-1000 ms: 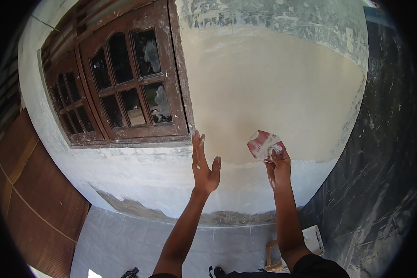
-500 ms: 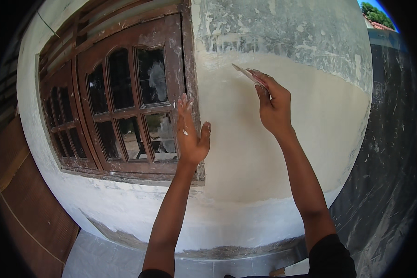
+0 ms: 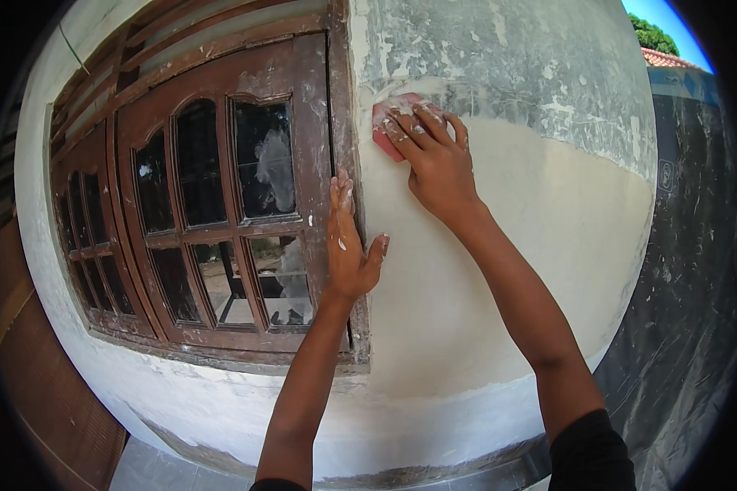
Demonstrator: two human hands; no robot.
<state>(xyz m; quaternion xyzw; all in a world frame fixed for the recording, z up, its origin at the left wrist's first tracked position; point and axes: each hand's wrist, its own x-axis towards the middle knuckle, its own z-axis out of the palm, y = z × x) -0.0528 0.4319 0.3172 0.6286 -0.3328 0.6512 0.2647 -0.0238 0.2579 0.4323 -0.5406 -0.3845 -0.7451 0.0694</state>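
My right hand [image 3: 438,159] grips a flat pink putty spreader [image 3: 381,139] smeared with white paste. The spreader lies against the wall [image 3: 458,270] beside the upper window frame, at the top edge of a smooth cream coat. My fingers are spread over its back and hide part of it. Lower down and to the left, my left hand [image 3: 352,245] is open with its fingers stretched upward, by the right edge of the brown wooden window [image 3: 307,147]. White specks cover its fingers, and nothing is in it. Whether it touches the frame I cannot tell.
Above the cream coat the wall is rough, patchy grey [image 3: 499,57]. Dark plastic sheeting [image 3: 688,270] hangs at the right. A brown woven panel [image 3: 49,368] stands at the left, and grey floor tiles [image 3: 160,466] show at the bottom.
My right hand has moved left and turned the spreader from edge-on to flat against the wall near the window frame. The view has shifted slightly; my left hand stays by the frame.
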